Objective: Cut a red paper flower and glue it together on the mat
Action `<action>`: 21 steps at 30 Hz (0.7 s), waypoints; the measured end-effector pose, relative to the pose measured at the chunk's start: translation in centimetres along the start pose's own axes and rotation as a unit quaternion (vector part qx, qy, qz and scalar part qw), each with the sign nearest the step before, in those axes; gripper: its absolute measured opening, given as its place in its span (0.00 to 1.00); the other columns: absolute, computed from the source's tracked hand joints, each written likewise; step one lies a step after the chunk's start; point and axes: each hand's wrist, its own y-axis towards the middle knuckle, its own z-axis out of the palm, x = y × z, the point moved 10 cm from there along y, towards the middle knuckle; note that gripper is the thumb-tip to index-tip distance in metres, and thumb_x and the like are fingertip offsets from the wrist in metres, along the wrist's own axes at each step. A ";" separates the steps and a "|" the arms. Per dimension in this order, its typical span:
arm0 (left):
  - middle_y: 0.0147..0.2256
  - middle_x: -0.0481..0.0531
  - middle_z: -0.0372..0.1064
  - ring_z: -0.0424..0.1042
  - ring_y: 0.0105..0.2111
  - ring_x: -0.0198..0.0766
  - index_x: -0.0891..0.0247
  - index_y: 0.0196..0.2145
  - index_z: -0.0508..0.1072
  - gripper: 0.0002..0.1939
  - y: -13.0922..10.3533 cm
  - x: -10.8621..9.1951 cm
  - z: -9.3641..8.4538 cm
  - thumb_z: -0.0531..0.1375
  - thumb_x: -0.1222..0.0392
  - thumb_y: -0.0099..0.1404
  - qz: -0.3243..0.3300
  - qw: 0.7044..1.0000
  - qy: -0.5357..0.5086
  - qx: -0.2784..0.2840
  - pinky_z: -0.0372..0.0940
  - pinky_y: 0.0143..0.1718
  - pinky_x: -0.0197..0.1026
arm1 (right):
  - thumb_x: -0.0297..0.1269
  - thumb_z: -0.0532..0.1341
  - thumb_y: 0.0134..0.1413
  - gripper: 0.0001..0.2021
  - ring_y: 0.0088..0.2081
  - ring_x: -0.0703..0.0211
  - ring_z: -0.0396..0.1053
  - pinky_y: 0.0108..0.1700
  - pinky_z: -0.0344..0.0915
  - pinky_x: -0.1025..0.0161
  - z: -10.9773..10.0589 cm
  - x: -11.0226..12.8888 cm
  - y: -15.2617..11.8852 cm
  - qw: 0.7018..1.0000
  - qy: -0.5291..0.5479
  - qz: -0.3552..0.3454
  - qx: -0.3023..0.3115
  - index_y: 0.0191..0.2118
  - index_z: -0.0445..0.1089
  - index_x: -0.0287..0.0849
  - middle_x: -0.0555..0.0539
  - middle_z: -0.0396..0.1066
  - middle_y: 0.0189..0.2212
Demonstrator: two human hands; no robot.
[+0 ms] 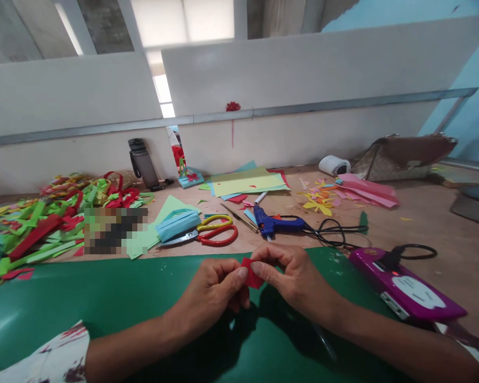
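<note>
A small piece of red paper [252,274] is held between both hands above the green mat [143,298]. My left hand [223,282] pinches its left edge with thumb and forefinger. On its right side, the thumb and fingers of my right hand [283,268] are closed on the same piece. Just beyond the hands lies a blue glue gun [279,223] with its black cable. Scissors with red and yellow handles [217,235] rest to its left. Under my right forearm, a clear stick-like object [323,340] shows partly.
Piles of green and red paper strips [43,223] cover the left side. A purple power strip [407,287] sits at the right. Farther back are a dark bottle [143,164], coloured sheets [245,182], a white roll [334,165] and a brown bag [407,154].
</note>
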 end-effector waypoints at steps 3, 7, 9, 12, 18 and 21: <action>0.20 0.50 0.65 0.60 0.20 0.31 0.67 0.26 0.68 0.17 0.0 -0.1 -0.1 0.51 0.51 0.63 0.003 1.000 0.005 -0.002 0.57 0.24 0.34 | 0.32 0.58 0.55 0.07 0.26 0.65 0.66 0.31 0.62 0.69 0.1 -0.1 0.0 1.000 0.007 -0.001 0.002 0.26 0.68 0.40 0.53 0.69 0.22; 0.22 0.49 0.65 0.60 0.21 0.30 0.69 0.28 0.70 0.14 0.0 -0.3 -0.7 0.55 0.54 0.62 0.009 0.999 -0.024 -0.028 0.57 0.24 0.33 | 0.31 0.57 0.54 0.07 0.26 0.65 0.65 0.30 0.61 0.69 0.1 -0.1 -0.2 1.000 0.002 -0.006 0.008 0.26 0.68 0.40 0.53 0.69 0.22; 0.22 0.49 0.65 0.60 0.21 0.29 0.69 0.28 0.71 0.12 0.0 -0.3 -1.1 0.57 0.56 0.60 0.012 0.998 -0.035 -0.044 0.56 0.25 0.33 | 0.30 0.58 0.54 0.07 0.25 0.65 0.65 0.30 0.61 0.69 0.1 0.0 -0.3 1.000 -0.007 -0.012 0.005 0.26 0.68 0.40 0.54 0.68 0.22; 0.21 0.49 0.65 0.59 0.21 0.29 0.70 0.28 0.72 0.11 0.1 -0.1 -1.3 0.59 0.57 0.57 0.005 0.997 -0.042 -0.059 0.56 0.24 0.33 | 0.30 0.58 0.53 0.07 0.25 0.66 0.64 0.29 0.60 0.69 -0.1 0.2 -0.3 1.000 -0.022 -0.020 -0.004 0.25 0.68 0.40 0.54 0.67 0.21; 0.22 0.48 0.65 0.60 0.22 0.30 0.68 0.25 0.71 0.09 0.2 -0.6 -1.5 0.60 0.58 0.56 0.028 0.997 -0.047 -0.060 0.56 0.26 0.34 | 0.28 0.58 0.53 0.07 0.26 0.66 0.65 0.30 0.61 0.69 -0.4 1.0 -0.3 0.999 -0.025 -0.040 -0.010 0.25 0.69 0.40 0.54 0.69 0.22; 0.22 0.47 0.65 0.60 0.22 0.30 0.66 0.25 0.70 0.08 0.1 -1.3 -2.1 0.60 0.58 0.56 0.052 0.995 -0.033 -0.077 0.56 0.25 0.33 | 0.28 0.59 0.52 0.07 0.25 0.66 0.65 0.29 0.61 0.69 -1.4 1.5 -0.1 0.997 -0.032 -0.053 -0.040 0.25 0.69 0.40 0.54 0.69 0.21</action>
